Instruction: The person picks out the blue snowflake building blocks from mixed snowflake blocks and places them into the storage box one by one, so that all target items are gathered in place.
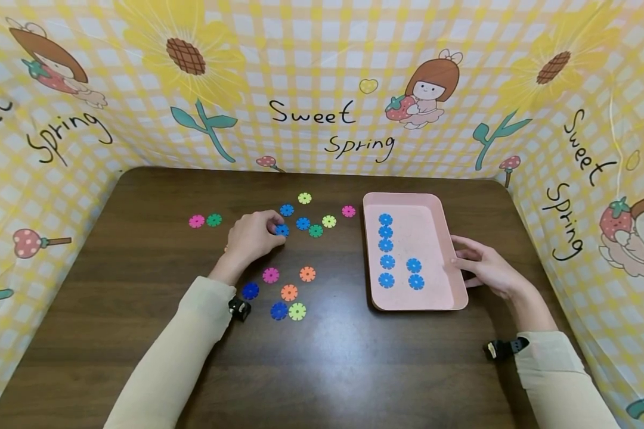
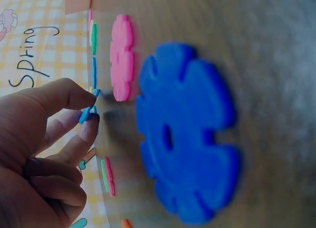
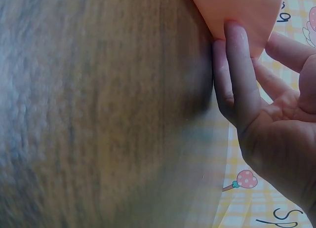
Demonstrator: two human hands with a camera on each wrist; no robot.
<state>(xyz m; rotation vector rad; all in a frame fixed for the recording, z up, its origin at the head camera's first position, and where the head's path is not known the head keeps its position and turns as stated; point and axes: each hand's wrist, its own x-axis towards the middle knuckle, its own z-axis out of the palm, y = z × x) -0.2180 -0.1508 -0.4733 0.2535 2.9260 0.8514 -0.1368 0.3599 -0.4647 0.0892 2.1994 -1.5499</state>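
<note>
In the head view my left hand (image 1: 252,236) pinches a light-blue notched plastic disc (image 1: 282,230) between thumb and fingertips. The left wrist view shows that disc (image 2: 87,112) tilted on edge, its middle covered by the fingers. Two more light-blue discs (image 1: 303,223) lie just beyond the hand. At the right, my right hand (image 1: 488,268) holds the right side of a pink tray (image 1: 445,238). In the right wrist view its fingers lie against the outer tray wall (image 3: 254,13). Several light-blue discs (image 1: 386,245) lie inside the tray, in a left column and a shorter right one.
Pink (image 1: 271,274), orange (image 1: 289,292), dark-blue (image 1: 279,311), green (image 1: 315,231) and yellow-green discs (image 1: 297,311) are scattered left of the tray. A pink disc (image 1: 196,221) lies beside a green one at the far left. Checked cloth (image 1: 311,71) stands around the brown table (image 1: 349,369).
</note>
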